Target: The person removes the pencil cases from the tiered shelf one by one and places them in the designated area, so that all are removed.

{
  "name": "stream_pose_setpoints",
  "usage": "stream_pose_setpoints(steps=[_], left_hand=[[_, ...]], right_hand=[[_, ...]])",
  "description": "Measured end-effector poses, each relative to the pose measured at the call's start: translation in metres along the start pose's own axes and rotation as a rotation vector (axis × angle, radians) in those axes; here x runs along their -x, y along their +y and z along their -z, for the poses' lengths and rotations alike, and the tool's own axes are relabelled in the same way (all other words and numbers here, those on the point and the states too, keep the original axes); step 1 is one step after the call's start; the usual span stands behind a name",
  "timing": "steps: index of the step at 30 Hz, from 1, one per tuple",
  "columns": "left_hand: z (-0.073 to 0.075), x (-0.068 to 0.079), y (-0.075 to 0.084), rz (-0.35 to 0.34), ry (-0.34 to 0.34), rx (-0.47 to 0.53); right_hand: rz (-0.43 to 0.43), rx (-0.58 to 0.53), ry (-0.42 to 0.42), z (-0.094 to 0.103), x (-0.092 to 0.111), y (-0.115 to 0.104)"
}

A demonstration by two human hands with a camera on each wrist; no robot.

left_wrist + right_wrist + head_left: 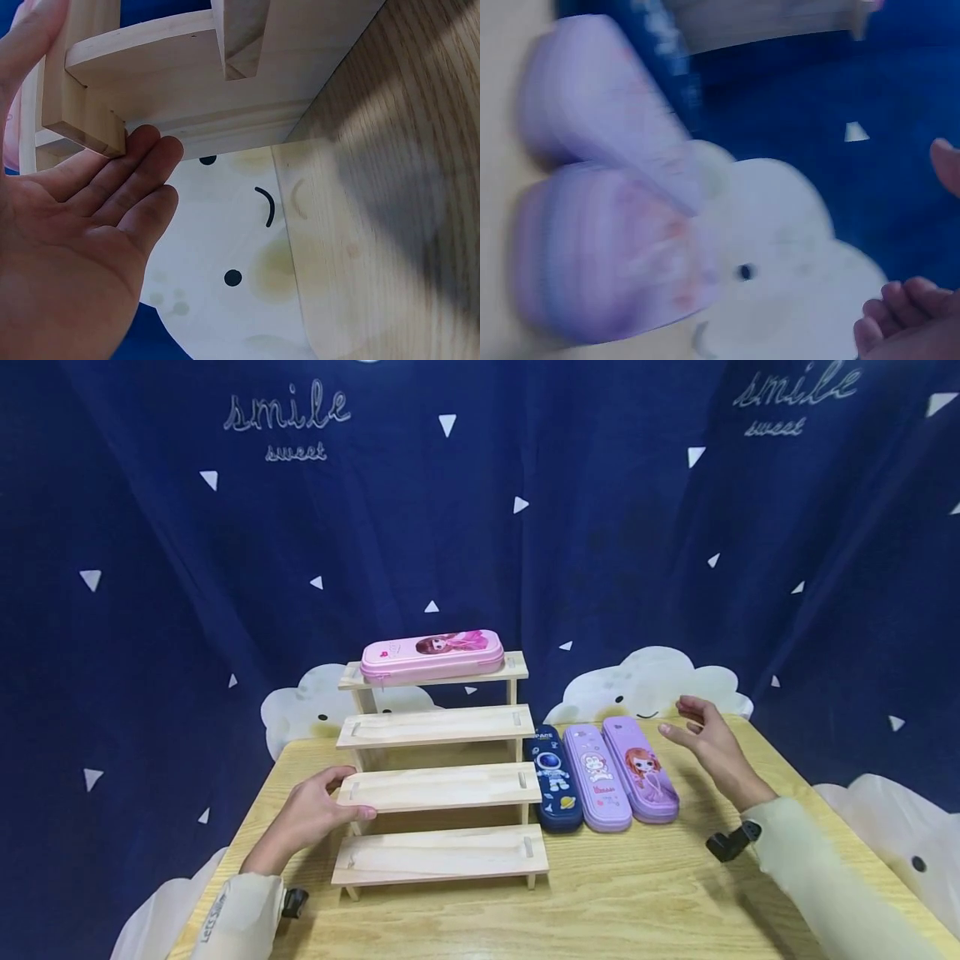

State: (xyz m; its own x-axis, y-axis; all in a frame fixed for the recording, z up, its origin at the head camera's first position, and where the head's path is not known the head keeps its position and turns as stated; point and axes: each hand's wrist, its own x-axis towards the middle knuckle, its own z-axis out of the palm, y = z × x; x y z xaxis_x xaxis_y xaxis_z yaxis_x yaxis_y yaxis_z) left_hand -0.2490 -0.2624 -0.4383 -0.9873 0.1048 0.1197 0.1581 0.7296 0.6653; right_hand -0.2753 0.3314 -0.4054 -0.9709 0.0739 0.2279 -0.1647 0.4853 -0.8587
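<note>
My left hand (311, 810) holds the left end of a lower step on the wooden tiered rack (442, 787), its thumb at the front edge. In the left wrist view the fingers (150, 180) reach around the wood. On the top tier lies a pink pencil case (433, 657) with a girl printed on it. My right hand (712, 747) hovers above the table, fingers loosely bent and holding nothing. Nearest to it is a purple pencil case (642, 772) with a doll-like girl. Beside that are a lilac case (597, 777) and a navy astronaut case (555, 781).
The wooden table (600, 893) extends around the rack and cases. Behind it hangs a dark blue curtain (600, 527) with white triangles and printed clouds. Small black devices (733, 841) are strapped at both wrists.
</note>
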Motion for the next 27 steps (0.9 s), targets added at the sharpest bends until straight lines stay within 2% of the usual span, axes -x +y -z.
stream_pose_setpoints(steps=[6,12,16,23,27], left_hand=[[0.001,-0.001,0.000,-0.001,0.002,-0.007],[0.002,-0.001,0.001,-0.004,0.005,-0.003],[0.002,-0.002,0.002,-0.001,0.007,-0.001],[0.001,-0.003,0.002,0.009,0.005,-0.005],[-0.001,-0.001,-0.001,0.011,0.003,0.010]], right_hand=[[0.185,-0.176,0.009,0.011,-0.022,-0.048],[0.331,-0.371,-0.049,0.001,-0.042,-0.095],[0.366,-0.396,-0.088,-0.012,-0.049,-0.118],[0.371,-0.307,-0.163,-0.040,-0.065,-0.146],[0.369,-0.295,-0.217,-0.056,-0.080,-0.156]])
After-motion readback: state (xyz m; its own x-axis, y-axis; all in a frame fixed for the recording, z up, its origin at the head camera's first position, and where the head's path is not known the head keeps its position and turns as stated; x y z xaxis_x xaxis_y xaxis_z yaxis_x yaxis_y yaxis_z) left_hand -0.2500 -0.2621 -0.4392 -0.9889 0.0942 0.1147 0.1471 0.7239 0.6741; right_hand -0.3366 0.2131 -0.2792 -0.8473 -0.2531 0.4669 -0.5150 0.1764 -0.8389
